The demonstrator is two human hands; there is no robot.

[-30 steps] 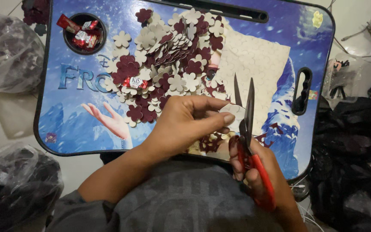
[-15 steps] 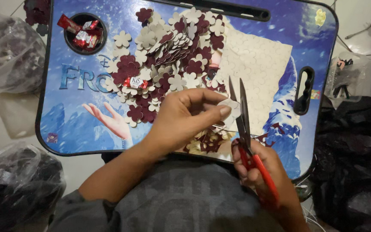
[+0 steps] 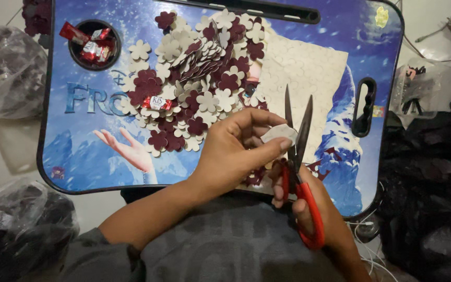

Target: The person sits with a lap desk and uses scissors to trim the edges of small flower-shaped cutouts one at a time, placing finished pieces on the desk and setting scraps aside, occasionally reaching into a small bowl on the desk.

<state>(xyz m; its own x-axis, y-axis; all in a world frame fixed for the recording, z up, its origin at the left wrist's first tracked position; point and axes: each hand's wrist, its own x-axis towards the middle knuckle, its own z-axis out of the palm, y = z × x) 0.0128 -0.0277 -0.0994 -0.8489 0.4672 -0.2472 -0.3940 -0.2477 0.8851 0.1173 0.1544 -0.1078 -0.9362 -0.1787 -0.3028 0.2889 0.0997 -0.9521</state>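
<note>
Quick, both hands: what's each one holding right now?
Left hand: closed, pinching a small pale cutout.
Right hand: closed around red-handled scissors, blades open.

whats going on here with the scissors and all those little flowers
A person is cutting at a lap tray. The left hand pinches a small pale foam piece between thumb and fingers, and the right hand holds red-handled scissors with the blades open around its edge. Above the hands lies a pile of cream and maroon flower cutouts beside a pale sheet marked with flower outlines. The tray's round cup recess holds wrapped candies.
</note>
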